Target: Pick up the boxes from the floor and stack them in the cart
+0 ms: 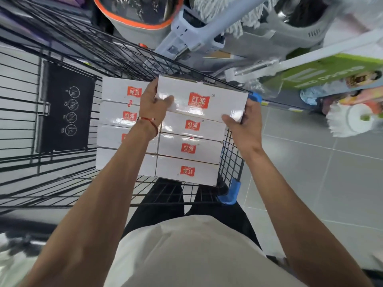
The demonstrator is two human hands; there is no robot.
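White box [202,98] gripped at its ends by left hand [152,104] and right hand [246,123], held above stacked boxes [186,148] in the wire cart [231,160] beneath both hands

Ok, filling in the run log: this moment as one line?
step: stacking | box: gripped by left hand, right hand | where: above right row of boxes in cart | released: no
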